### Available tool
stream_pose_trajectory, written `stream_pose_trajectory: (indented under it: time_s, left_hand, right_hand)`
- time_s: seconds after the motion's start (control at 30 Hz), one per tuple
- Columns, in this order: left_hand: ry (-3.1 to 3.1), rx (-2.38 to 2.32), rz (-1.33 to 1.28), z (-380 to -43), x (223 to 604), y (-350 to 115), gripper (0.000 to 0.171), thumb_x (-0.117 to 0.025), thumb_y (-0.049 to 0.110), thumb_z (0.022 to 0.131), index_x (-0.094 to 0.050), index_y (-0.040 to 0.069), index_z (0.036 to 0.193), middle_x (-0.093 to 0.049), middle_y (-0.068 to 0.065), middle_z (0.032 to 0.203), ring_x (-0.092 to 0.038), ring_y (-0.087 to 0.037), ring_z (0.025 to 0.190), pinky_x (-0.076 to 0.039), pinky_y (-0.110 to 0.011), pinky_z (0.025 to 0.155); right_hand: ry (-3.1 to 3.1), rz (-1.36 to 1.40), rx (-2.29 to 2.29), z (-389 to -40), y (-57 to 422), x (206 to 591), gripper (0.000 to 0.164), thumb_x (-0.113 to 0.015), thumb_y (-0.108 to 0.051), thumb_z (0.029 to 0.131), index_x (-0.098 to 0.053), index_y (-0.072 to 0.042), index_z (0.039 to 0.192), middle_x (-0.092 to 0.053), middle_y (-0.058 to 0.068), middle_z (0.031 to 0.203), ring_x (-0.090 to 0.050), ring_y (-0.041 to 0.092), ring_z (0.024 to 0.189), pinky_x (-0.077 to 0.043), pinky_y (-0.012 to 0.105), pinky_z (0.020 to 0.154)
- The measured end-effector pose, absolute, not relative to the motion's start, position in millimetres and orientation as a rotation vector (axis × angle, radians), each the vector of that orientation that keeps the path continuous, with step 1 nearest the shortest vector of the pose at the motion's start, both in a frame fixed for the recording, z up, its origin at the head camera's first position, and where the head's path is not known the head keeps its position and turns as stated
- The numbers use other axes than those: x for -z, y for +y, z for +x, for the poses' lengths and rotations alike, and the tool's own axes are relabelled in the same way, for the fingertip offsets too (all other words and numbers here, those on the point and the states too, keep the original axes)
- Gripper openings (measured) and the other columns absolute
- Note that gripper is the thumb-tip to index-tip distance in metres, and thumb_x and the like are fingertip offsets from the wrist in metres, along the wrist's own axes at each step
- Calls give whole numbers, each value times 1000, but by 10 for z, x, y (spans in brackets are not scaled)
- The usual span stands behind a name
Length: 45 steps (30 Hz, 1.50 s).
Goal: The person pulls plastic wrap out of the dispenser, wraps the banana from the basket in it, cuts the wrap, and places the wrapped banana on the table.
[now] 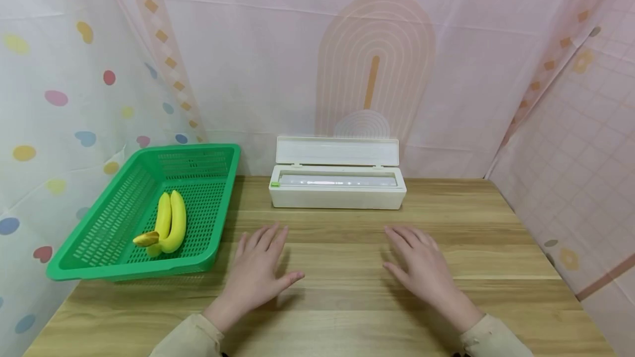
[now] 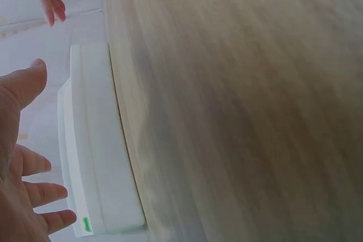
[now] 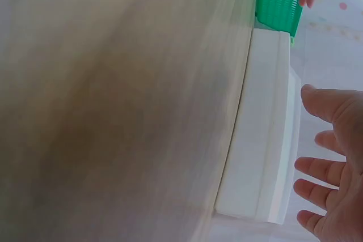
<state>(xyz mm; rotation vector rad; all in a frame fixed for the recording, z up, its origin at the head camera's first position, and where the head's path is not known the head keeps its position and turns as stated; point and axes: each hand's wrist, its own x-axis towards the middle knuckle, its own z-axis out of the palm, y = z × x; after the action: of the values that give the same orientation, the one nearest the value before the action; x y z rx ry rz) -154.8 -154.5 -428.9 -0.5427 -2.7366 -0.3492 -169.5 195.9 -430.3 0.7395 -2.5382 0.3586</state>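
Both hands hover over the wooden table with fingers spread and nothing in them. My left hand [image 1: 258,269] is between the green basket and the table's middle; my right hand [image 1: 420,263] is to the right of it. Beyond them, at the back of the table, stands a white cling film dispenser box [image 1: 337,197] with its lid [image 1: 337,151] raised and a clear roll [image 1: 337,180] inside. A small green piece [image 1: 275,184] sits at its left end. Two yellow bananas [image 1: 177,225], joined at the stem, lie in the basket [image 1: 229,191].
The wooden table [image 1: 342,291] runs back to a hanging patterned cloth [image 1: 268,81]. Similar cloths hang along the left side [image 1: 64,65] and the right side [image 1: 580,158]. The basket takes up the table's left side.
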Motion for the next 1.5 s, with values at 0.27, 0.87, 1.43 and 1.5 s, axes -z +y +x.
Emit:
stream_pose_trajectory:
  time_s: [0.27, 0.87, 1.43, 1.5]
  left_hand:
    - [-2638, 371, -602, -1624, 4283, -1541, 89, -78, 58, 76, -54, -1, 138, -54, -20, 137, -50, -41, 122, -33, -59, 106]
    - [-2654, 514, -454, -1870, 4224, -1519, 76, -86, 42, 75, -59, -1, 133, -59, -19, 133, -53, -41, 120, -39, -59, 101]
    - [-2605, 655, -362, -2087, 4146, -1528, 66, -85, 28, 80, -59, -3, 131, -59, -22, 132, -51, -41, 122, -38, -57, 104]
    - [-2599, 653, -360, -2110, 4125, -1523, 65, -84, 28, 80, -59, -3, 131, -59, -22, 132, -51, -41, 122, -38, -56, 104]
  right_hand:
    - [-2543, 701, -375, -1765, 1951, 4287, 69, -85, -28, 77, -57, -6, 136, -63, 15, 126, -55, 38, 116, -44, 56, 98]
    - [-2564, 615, -463, -1971, 1946, 4224, 60, -84, -18, 80, -59, -5, 132, -64, 18, 122, -56, 39, 111, -46, 57, 93]
    - [-2545, 559, -607, -2096, 1940, 4211, 54, -83, -11, 79, -62, -4, 129, -65, 19, 119, -58, 38, 110, -48, 53, 93]
    - [-2540, 562, -620, -2108, 1930, 4213, 54, -83, -10, 79, -62, -4, 129, -65, 19, 118, -58, 38, 110, -47, 52, 94]
